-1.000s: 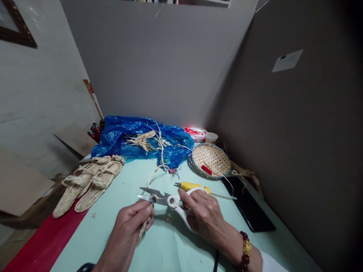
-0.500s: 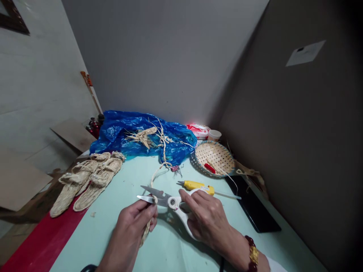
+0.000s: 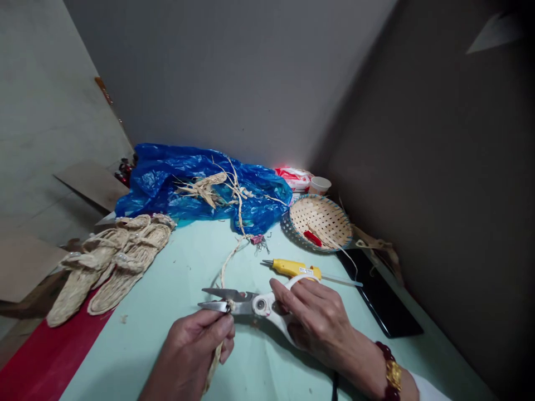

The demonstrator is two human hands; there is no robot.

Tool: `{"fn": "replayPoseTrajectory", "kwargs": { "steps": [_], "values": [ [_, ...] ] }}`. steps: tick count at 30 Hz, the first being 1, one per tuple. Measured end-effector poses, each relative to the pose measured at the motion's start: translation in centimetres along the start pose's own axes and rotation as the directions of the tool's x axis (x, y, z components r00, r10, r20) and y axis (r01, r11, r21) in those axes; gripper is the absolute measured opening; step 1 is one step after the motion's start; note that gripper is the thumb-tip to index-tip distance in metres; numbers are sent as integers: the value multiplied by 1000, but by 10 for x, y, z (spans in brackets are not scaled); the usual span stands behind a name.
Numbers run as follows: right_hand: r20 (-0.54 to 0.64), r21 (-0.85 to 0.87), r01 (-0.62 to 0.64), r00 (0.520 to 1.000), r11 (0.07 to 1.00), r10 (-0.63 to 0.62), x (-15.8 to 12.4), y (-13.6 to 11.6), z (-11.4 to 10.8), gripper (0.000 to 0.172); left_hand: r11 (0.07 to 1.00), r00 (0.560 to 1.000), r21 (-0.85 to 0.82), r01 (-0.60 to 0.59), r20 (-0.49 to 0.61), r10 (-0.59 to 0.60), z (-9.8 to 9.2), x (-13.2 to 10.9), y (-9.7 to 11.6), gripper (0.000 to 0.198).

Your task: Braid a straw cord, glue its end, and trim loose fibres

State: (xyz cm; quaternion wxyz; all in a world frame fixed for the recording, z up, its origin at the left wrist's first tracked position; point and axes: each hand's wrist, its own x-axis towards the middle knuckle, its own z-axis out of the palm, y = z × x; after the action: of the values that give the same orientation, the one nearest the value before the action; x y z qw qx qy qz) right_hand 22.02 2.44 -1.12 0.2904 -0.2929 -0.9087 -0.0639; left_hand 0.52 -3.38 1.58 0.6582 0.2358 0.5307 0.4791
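Observation:
My left hand pinches a pale braided straw cord between thumb and fingers. From that hold the cord runs up past the scissor blades and away to the fibre pile on the blue plastic. White-handled scissors are gripped by my right hand, its fingers in the handle loops and the index finger stretched along the side. The blades point left and stand slightly apart, with the cord between them just above my left thumb. Part of the cord is hidden behind the blades and fingers.
Woven straw slippers lie at the left. Behind is a blue plastic bag with loose straw. A yellow glue gun, a woven basket, a paper cup and a black flat panel are to the right.
The scissor blades have closed partway on the cord, and the handles have come closer together. My view has shifted slightly. Both hands keep their holds.

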Motion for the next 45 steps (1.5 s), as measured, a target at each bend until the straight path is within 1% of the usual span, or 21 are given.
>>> {"fn": "replayPoseTrajectory", "kwargs": {
  "steps": [3, 5, 7, 10, 12, 16, 19, 21, 26, 30, 32, 34, 35, 37, 39, 40, 42, 43, 45],
  "values": [
    [19, 3, 10, 1000, 1000, -10, 1, -1, 1, 41, 998, 999, -46, 49, 2, -49, -4, 2, -2, 21],
    [40, 2, 18, 999, 1000, -18, 2, -2, 1, 39, 996, 997, -47, 72, 25, -71, -8, 4, -4, 23],
    [51, 2, 28, 998, 1000, -28, 2, -2, 1, 37, 997, 996, -37, 73, 44, -72, -10, 4, -5, 25],
    [73, 4, 28, 997, 1000, -28, 2, -2, 0, 38, 997, 998, -30, 67, 23, -66, -8, 4, -4, 26],
    [91, 5, 24, 996, 1000, -25, 2, -2, -2, 39, 998, 999, -29, 54, 4, -54, -6, 4, -3, 26],
    [99, 10, 1, 995, 1000, -2, 3, -1, -5, 47, 999, 1000, -24, -28, -8, 28, -2, 2, 0, 25],
    [97, 11, -20, 995, 1000, 19, 2, 1, -7, 55, 999, 999, -42, -33, -14, 32, -2, 2, 0, 23],
    [98, 27, -20, 995, 999, 17, 1, 2, -7, 56, 998, 999, -51, -45, 0, 45, -3, 2, -1, 24],
    [47, 51, -10, 999, 999, 7, 2, 1, -9, 42, 999, 999, -28, -27, 35, 28, -3, 2, -1, 28],
    [29, 29, 9, 1000, 1000, -10, 2, 2, -8, 36, 998, 999, -36, -46, 23, 47, 0, 0, 5, 30],
    [0, 71, -10, 1000, 997, 10, 3, 4, -7, 38, 994, 996, -62, -85, -12, 84, 0, -2, 9, 23],
    [-40, 169, -88, 995, 982, 96, 4, 7, -7, 38, 987, 989, -74, -140, -61, 135, -2, -3, 12, 12],
    [-58, 223, -150, 984, 963, 166, 5, 8, -8, 35, 985, 984, -66, -162, -82, 156, -3, -4, 13, 17],
    [-72, 332, -295, 939, 896, 336, 7, 9, -9, 26, 982, 977, -12, -188, -107, 185, -4, -5, 13, 31],
    [-22, 454, -437, 866, 776, 500, 11, 8, -10, 19, 978, 975, 78, -193, -100, 201, -3, -7, 12, 36],
    [32, 522, -493, 826, 695, 562, 13, 6, -12, 18, 973, 975, 124, -194, -85, 205, -3, -8, 11, 37],
    [170, 645, -565, 763, 515, 624, 17, 2, -15, 21, 962, 980, 204, -180, -47, 194, -1, -9, 9, 37],
    [230, 686, -581, 744, 437, 627, 19, -1, -16, 22, 959, 983, 225, -170, -22, 180, 0, -9, 8, 36],
    [304, 740, -587, 728, 330, 615, 24, -6, -19, 24, 957, 988, 245, -153, 32, 150, 2, -10, 6, 35]
  ]
}}
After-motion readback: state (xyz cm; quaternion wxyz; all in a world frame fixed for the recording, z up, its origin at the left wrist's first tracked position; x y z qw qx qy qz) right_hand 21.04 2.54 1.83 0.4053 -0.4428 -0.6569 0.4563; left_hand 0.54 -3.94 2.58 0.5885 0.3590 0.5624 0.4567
